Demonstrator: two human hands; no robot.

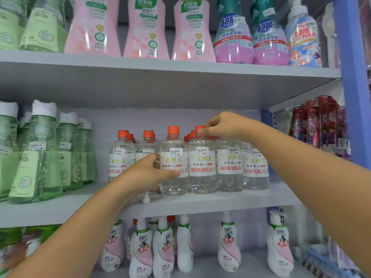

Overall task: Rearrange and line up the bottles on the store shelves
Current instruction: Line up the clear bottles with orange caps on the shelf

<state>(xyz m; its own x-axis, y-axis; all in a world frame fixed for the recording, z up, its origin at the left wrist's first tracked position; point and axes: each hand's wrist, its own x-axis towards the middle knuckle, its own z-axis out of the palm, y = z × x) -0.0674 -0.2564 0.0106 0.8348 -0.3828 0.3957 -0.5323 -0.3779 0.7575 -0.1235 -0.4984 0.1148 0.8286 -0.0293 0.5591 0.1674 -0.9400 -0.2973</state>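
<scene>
Spanning the frame, the middle shelf (200,205) carries clear orange-capped bottles (228,167) labelled JUNYIMEIDINGJILI, priced 5.00. Left hand (146,173) grasps one bottle (174,163) by its body; right hand (224,125) pinches its neighbour's cap (199,129).

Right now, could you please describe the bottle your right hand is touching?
On the middle shelf, find the clear orange-capped bottles. It is the front-row bottle second from the right hand's side, the only one whose cap is pinched by fingers.
</scene>
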